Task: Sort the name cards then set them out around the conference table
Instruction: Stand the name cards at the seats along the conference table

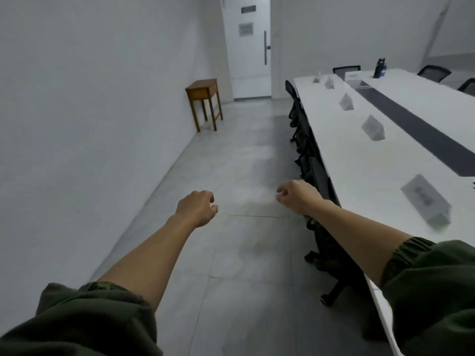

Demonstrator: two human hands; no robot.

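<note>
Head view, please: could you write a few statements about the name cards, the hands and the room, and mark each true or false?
Several name cards stand along the conference table. True.
The left hand holds a name card. False: it holds nothing.
A wooden side table stands near the door. True.
The right hand rests on the conference table. False: it is in the air beside it, holding nothing.

Dim, flat grey light casts only faint shadows, and the name cards along the conference table are blurred.
</note>
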